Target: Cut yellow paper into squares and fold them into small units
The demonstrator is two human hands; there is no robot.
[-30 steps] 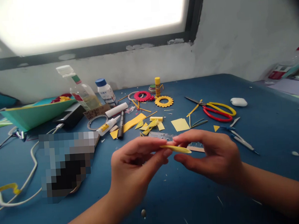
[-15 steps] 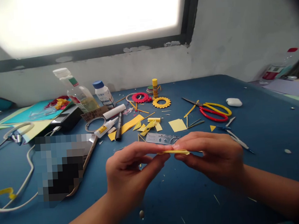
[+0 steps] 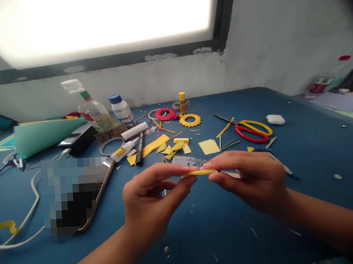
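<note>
A thin piece of folded yellow paper [image 3: 199,172] is held level between both hands, seen nearly edge-on. My left hand [image 3: 155,197] pinches its left end between thumb and fingers. At the other end, my right hand [image 3: 251,179] grips it with thumb below and fingers on top. Behind the fingertips lies a grey metal stencil plate [image 3: 186,161], partly covered by the right hand. Yellow paper scraps [image 3: 177,148] and a square yellow sheet [image 3: 209,146] rest just beyond. Red-and-yellow-handled scissors [image 3: 251,131] lie open past my right hand.
A glue bottle [image 3: 122,150], black marker [image 3: 140,148] and tape roll [image 3: 111,146] lie left of centre. Farther back stand a clear bottle [image 3: 96,113], a blue-capped bottle [image 3: 121,110] and a glue stick [image 3: 182,103]. A phone [image 3: 102,192] and white cable [image 3: 34,204] occupy the left.
The yellow paper has risen slightly and turned a little in the fingers. At the far left, a green sheet has curled up over the paper pile.
</note>
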